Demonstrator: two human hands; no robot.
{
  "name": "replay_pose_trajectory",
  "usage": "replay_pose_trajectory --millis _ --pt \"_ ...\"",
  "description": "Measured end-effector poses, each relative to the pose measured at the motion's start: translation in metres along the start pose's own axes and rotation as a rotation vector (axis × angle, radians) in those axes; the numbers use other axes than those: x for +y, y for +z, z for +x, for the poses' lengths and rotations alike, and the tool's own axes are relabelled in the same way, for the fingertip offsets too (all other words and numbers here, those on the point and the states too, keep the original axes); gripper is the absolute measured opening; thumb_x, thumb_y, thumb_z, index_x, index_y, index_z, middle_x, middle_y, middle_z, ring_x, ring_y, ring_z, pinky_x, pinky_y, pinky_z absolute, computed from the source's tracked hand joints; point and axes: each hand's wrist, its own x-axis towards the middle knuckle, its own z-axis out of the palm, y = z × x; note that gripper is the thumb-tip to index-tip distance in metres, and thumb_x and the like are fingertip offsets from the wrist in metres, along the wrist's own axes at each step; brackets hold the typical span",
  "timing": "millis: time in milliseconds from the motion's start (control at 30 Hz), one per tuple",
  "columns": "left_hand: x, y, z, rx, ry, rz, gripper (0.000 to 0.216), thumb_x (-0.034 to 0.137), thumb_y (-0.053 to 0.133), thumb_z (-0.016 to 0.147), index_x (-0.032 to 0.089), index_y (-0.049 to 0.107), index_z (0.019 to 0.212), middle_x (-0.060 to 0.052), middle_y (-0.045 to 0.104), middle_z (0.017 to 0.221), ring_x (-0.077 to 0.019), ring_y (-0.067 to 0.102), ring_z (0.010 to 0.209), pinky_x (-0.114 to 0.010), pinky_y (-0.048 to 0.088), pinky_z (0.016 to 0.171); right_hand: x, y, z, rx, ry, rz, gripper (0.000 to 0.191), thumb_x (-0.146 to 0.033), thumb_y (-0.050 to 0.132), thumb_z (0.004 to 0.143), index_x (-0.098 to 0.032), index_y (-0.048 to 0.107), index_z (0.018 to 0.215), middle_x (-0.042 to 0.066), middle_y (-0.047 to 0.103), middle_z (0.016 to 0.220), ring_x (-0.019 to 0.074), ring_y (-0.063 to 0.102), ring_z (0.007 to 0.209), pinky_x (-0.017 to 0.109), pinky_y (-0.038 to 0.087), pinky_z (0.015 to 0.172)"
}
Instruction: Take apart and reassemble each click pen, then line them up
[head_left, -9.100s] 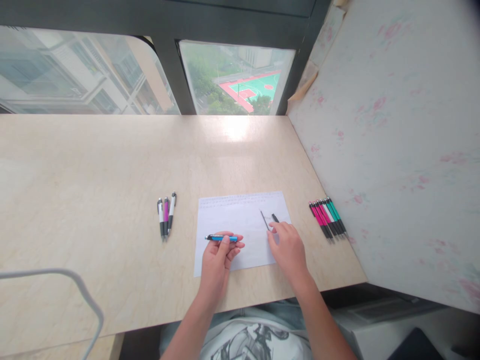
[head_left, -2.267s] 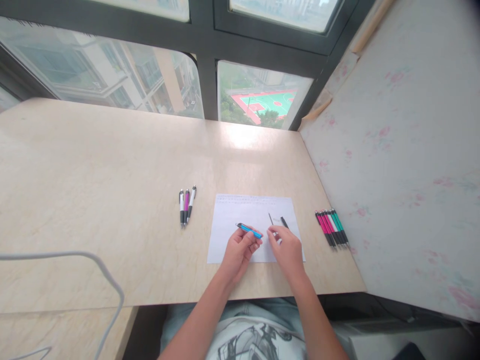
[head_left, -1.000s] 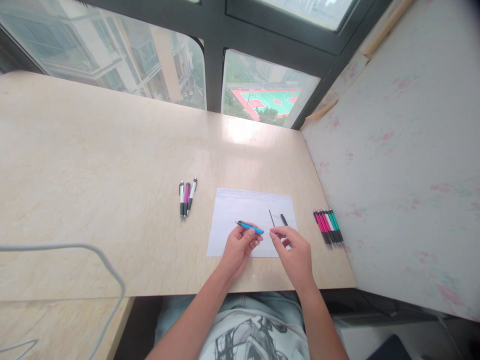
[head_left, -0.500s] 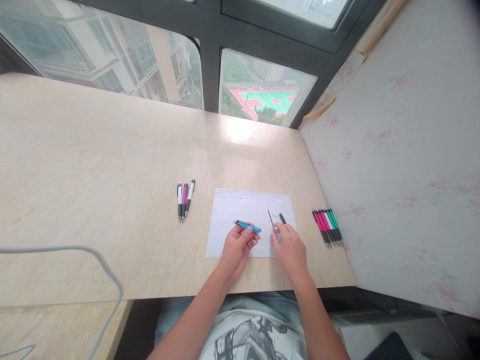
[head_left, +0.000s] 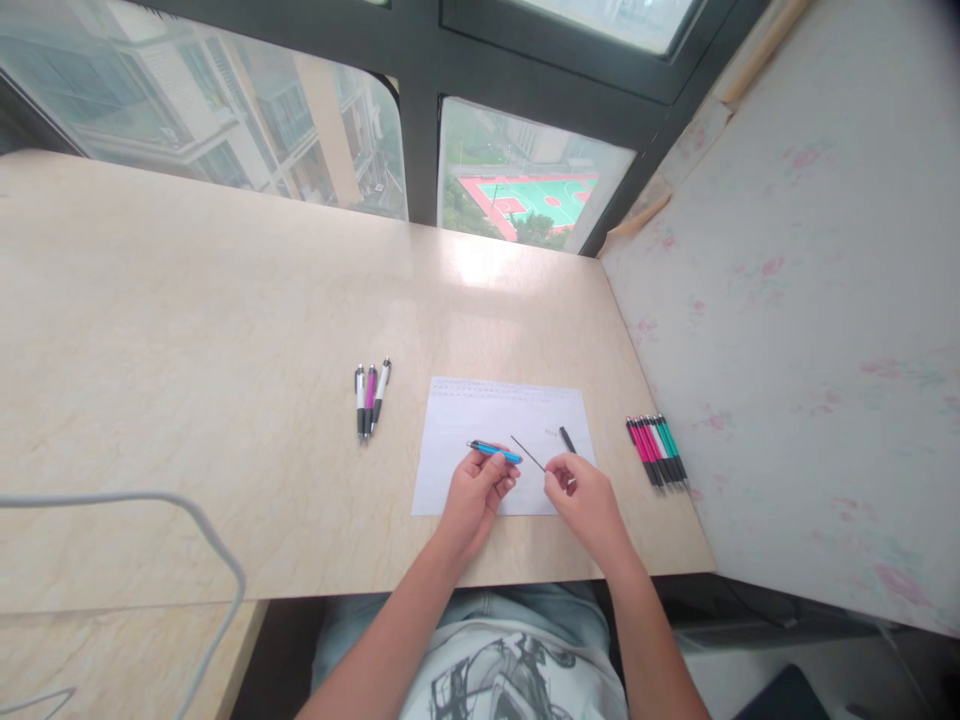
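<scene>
My left hand point(head_left: 474, 495) is closed on a blue pen barrel point(head_left: 495, 452), held level over a white sheet of paper point(head_left: 480, 415). My right hand point(head_left: 583, 497) pinches the near end of a thin black refill point(head_left: 527, 453), which slants up and left toward the barrel's open end. A small black pen tip piece point(head_left: 568, 439) lies on the paper just beyond my right hand.
Three pens point(head_left: 370, 397), white and magenta with black grips, lie left of the paper. A row of several pink, white and green pens point(head_left: 656, 450) lies at the right near the wall panel point(head_left: 787, 300). A white wire frame point(head_left: 187, 540) stands at lower left.
My right hand has picked the black refill up off the paper and turned it to point toward the blue barrel. My left hand has kept the barrel still.
</scene>
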Motion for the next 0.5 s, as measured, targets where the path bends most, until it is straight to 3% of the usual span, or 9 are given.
replay_pose_trajectory --millis 167,333,500 --pt "0.0 -0.001 0.0 0.009 -0.004 0.0 0.028 0.03 0.08 0.073 0.013 0.067 0.092 -0.006 0.071 0.085 -0.0093 0.063 0.069 -0.02 0.048 0.066 0.001 -0.029 -0.012 0.054 0.061 0.201 0.019 -0.034 0.055 0.086 -0.018 0.067 0.086 0.006 0.068 0.08 0.0198 0.063 0.073 0.029 0.051 0.064" --pt "0.001 -0.001 0.0 0.014 -0.018 -0.048 0.027 0.028 0.08 0.073 0.013 0.067 0.091 -0.004 0.07 0.084 -0.0086 0.063 0.068 -0.02 0.049 0.065 0.003 -0.054 -0.018 0.068 0.008 0.138 0.019 -0.035 0.057 0.087 -0.02 0.068 0.084 0.006 0.068 0.084 0.0204 0.063 0.078 0.03 0.05 0.066" --pt "0.002 -0.001 0.0 0.016 -0.017 -0.056 0.027 0.027 0.081 0.072 0.013 0.067 0.09 -0.003 0.069 0.083 -0.0077 0.062 0.068 -0.019 0.048 0.065 0.002 -0.059 -0.02 0.079 -0.019 0.12 0.018 -0.034 0.056 0.087 -0.021 0.068 0.084 0.006 0.068 0.084 0.0207 0.062 0.077 0.032 0.049 0.066"
